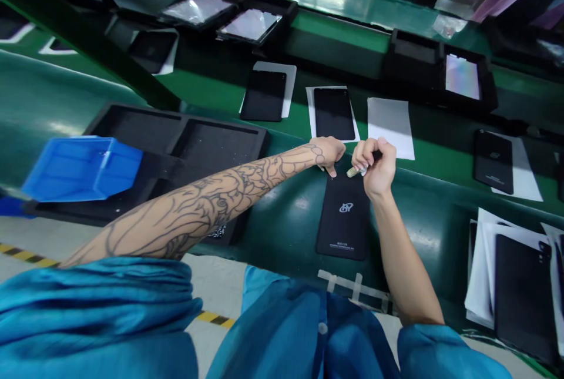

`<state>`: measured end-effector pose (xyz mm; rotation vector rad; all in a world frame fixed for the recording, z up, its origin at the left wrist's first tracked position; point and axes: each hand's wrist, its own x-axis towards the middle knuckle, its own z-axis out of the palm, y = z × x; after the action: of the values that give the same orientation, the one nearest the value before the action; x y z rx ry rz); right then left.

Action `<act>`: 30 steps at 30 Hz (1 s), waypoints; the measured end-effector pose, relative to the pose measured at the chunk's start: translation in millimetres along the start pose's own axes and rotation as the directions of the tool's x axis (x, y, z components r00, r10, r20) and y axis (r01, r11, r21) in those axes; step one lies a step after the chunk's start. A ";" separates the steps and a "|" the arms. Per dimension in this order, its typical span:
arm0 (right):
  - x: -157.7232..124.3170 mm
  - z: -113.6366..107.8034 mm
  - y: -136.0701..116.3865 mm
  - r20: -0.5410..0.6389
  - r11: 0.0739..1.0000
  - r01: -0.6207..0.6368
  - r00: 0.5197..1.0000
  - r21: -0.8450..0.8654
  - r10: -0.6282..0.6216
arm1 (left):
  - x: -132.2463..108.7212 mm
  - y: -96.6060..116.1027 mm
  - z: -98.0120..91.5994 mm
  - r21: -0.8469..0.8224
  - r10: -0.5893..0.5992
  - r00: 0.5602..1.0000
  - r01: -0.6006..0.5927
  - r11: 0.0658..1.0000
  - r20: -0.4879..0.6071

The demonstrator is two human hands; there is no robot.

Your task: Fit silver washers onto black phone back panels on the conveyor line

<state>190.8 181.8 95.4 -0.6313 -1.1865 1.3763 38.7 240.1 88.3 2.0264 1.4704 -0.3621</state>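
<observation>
A black tablet lies back up on the green bench, with a pale logo and small print on it. At its top left corner, my left hand is curled, one fingertip touching the back near the camera. Whether anything is inside those fingers is hidden. Above the tablet's top right corner, my right hand is closed, its fingers bent inward. A small pale yellowish piece sticks out from them; its kind is too small to tell.
Beyond the bench edge, tablets on white sheets and a bare white sheet lie on a green belt. At left are a black tray and a blue bin. A sheet-and-tablet stack is at right.
</observation>
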 end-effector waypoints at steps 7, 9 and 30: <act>2.8 17.5 13.6 -0.037 1.000 0.028 0.999 0.000 -0.028 | -23.2 -11.6 27.9 -0.233 -0.207 0.973 0.179 0.956 -0.101; 4.8 19.2 17.9 -0.027 0.999 0.037 0.999 0.010 -0.037 | -28.5 -5.4 35.5 -0.294 -0.332 0.932 0.281 0.914 -0.143; -2.6 29.2 -0.1 0.066 0.996 0.057 0.996 -0.062 -0.053 | -5.9 5.9 11.0 -0.107 -0.259 0.957 0.247 0.963 -0.128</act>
<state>165.2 171.0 104.7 -0.5991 -1.2948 1.3250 43.5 227.7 84.7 1.8272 1.8083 -0.2540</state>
